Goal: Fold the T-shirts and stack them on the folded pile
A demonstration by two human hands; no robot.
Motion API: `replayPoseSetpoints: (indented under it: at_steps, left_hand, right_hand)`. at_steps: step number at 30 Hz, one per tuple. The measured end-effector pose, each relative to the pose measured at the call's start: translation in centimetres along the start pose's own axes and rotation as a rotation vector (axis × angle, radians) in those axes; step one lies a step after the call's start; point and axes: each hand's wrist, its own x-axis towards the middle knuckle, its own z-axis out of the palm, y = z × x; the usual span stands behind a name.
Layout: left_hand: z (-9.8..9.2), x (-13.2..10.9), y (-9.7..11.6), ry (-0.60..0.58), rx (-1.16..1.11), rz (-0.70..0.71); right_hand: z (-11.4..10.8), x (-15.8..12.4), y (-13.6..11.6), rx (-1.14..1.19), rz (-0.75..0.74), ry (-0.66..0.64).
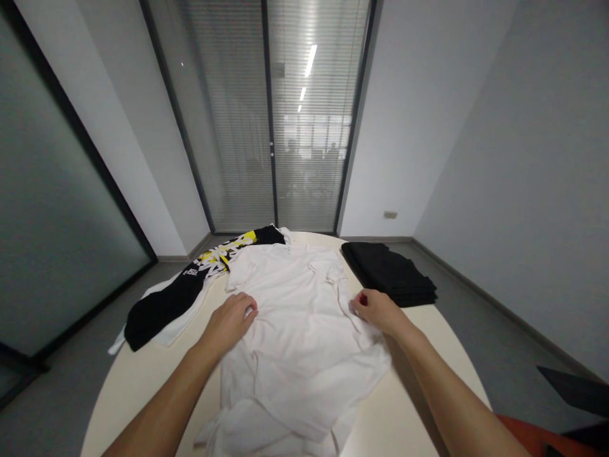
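A white T-shirt (304, 324) lies spread on the round table, its neck toward the far side and both short sleeves showing. Creases run across its lower half, and the hem is bunched near me. My left hand (233, 319) is closed at the shirt's left side, thumb and fingers pinching the cloth below the sleeve. On the opposite side, my right hand (378, 309) has its fingers curled together on the shirt's right edge. The fingertips of both hands are partly hidden.
Black, white and yellow printed clothes (190, 289) lie along the table's left edge, partly hanging over. A stack of folded black garments (390, 273) sits at the right edge. The pale table (457, 362) stands before a glass partition (271, 114). Something red (528, 435) is at lower right.
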Motion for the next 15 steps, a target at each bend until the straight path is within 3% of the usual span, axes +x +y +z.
replayPoseSetpoints:
  at_steps: [6,12,15]
  left_hand:
    - [0.3,0.0,-0.3,0.016,-0.007,0.021]
    - [0.3,0.0,-0.3,0.022,-0.014,0.02]
    - [0.1,-0.1,-0.1,0.02,-0.011,0.022]
  right_hand:
    - [0.8,0.1,-0.2,-0.021,-0.026,-0.015]
    - [-0.4,-0.2,-0.5,-0.074,0.067,0.179]
    - [-0.6,-0.2,-0.5,-0.048,0.078,0.209]
